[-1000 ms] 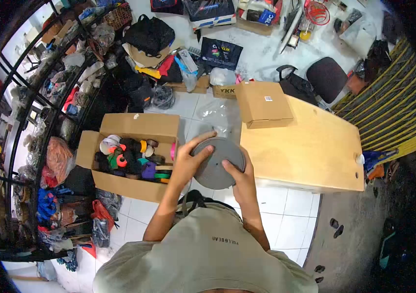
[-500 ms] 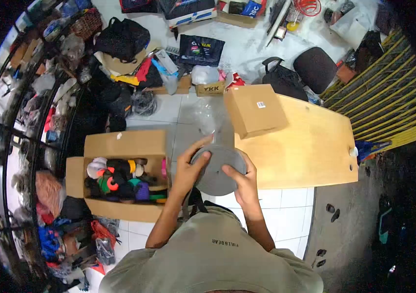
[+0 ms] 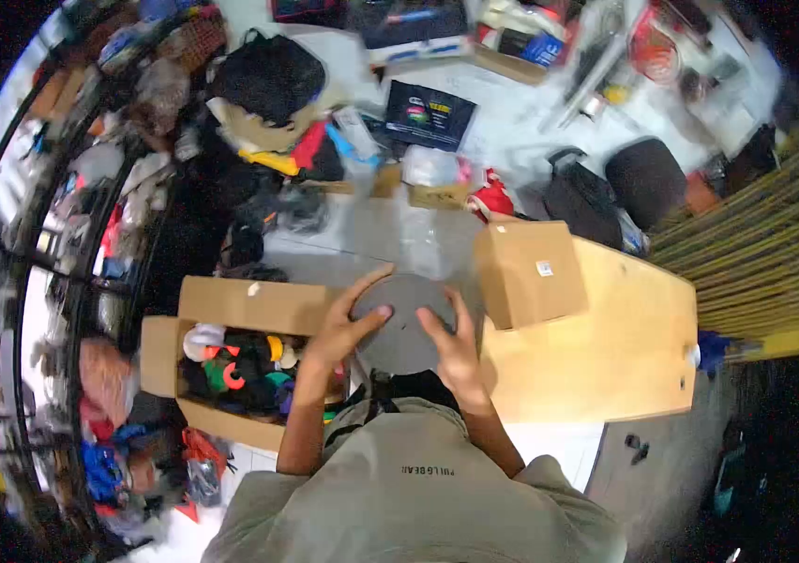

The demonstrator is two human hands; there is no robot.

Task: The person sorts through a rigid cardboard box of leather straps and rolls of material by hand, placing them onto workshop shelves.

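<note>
Held in front of the shirt is a round, flat grey roll (image 3: 403, 328), slightly blurred. My left hand (image 3: 343, 328) grips its left side, thumb on the upper face and a finger along the rim. On the right side my right hand (image 3: 451, 345) grips it with the thumb on the face. The undersides of the fingers are hidden. Left of my hands stands an open cardboard box (image 3: 259, 302) with rolls of several colours inside. A closed cardboard box (image 3: 531, 274) lies to the right on a wooden table.
The wooden table (image 3: 596, 375) is at the right. Shelves full of goods (image 3: 81, 272) line the left. A black backpack (image 3: 273, 75), a black printed bag (image 3: 429, 114) and a small carton (image 3: 439, 195) lie ahead. Yellow slats (image 3: 746, 253) stand far right.
The view has shifted, so the surroundings appear lower and further right. Both hands still hold the grey roll, with the right hand's fingers now more spread at its edge.
</note>
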